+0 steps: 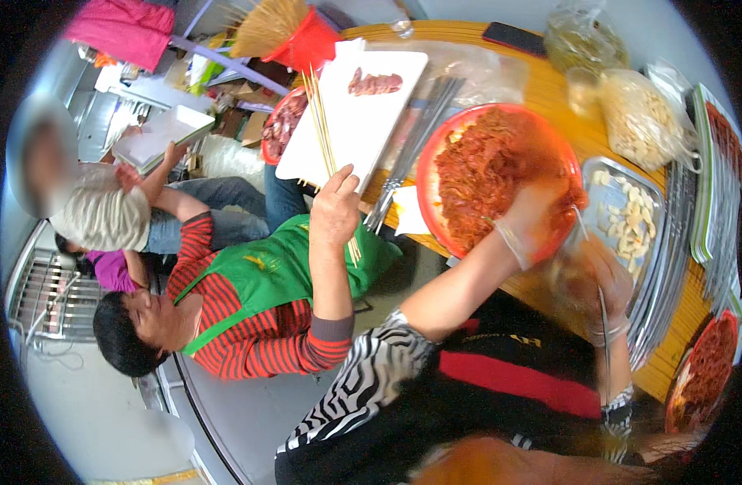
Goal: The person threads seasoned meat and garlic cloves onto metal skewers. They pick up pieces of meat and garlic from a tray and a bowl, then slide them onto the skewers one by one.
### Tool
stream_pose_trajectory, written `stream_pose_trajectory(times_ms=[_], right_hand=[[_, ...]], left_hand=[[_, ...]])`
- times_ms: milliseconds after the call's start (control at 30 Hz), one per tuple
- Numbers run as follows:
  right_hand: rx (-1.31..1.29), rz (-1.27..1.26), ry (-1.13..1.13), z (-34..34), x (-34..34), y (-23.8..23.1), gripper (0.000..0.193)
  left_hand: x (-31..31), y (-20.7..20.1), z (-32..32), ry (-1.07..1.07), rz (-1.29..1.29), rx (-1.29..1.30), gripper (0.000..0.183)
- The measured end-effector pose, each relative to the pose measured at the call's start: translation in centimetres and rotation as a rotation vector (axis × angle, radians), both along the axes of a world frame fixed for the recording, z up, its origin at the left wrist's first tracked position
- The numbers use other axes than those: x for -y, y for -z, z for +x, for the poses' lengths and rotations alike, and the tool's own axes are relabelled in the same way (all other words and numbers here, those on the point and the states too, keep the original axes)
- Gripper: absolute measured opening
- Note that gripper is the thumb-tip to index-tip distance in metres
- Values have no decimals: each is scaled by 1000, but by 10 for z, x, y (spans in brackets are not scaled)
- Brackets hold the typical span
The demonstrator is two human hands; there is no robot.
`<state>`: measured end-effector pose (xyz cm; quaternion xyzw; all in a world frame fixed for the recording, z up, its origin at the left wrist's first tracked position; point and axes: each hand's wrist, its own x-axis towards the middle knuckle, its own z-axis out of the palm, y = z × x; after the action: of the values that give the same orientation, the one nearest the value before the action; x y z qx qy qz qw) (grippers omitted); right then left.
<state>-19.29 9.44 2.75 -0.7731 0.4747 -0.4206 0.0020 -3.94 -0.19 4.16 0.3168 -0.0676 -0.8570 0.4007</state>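
Note:
A thin plastic glove covers my left hand (539, 212), which is over the right side of a red bowl (424, 190). The bowl is full of sliced meat in red marinade (477, 174). Motion smears the fingers of this hand, so their grip does not show. My right hand (603, 284), also gloved, is closed around a long metal skewer (604, 331) beside the bowl's near right edge. Red meat lies close to the skewer's upper end, near my left fingers. Past my right hand, a metal tray (594, 179) holds pale peeled cloves or slices (629, 222).
Bare metal skewers (415, 137) lie left of the bowl; several more (666, 267) lie right of the tray. A co-worker's hand (335, 206) holds bamboo skewers (321, 129) over a white board (391, 69). Bags (641, 117), a phone (514, 38) and another meat dish (710, 364) also stand around.

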Motion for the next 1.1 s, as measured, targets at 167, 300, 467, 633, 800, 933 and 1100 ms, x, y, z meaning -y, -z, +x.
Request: stream_pose_trajectory(times_ms=[167, 300, 467, 633, 800, 933, 1100], right_hand=[[-70, 166, -6, -7, -1, 1, 24], [-49, 59, -27, -12, 5, -3, 28], [-7, 62, 22, -16, 7, -3, 28], [-12, 337, 18, -13, 8, 16, 36], [23, 101, 41, -4, 2, -1, 27], [199, 146, 35, -12, -8, -20, 31], [881, 497, 54, -52, -16, -54, 41]], left_hand=[[-1, -4, 0, 75, -23, 24, 13], [2, 4, -2, 65, -102, 46, 22], [1, 8, -11, 56, -76, 122, 26], [-1, 38, -14, 135, -172, 52, 12], [-12, 18, -16, 26, -112, 59, 17], [3, 16, 3, -51, -60, -68, 17], [32, -3, 2, -13, -578, 565, 20]])
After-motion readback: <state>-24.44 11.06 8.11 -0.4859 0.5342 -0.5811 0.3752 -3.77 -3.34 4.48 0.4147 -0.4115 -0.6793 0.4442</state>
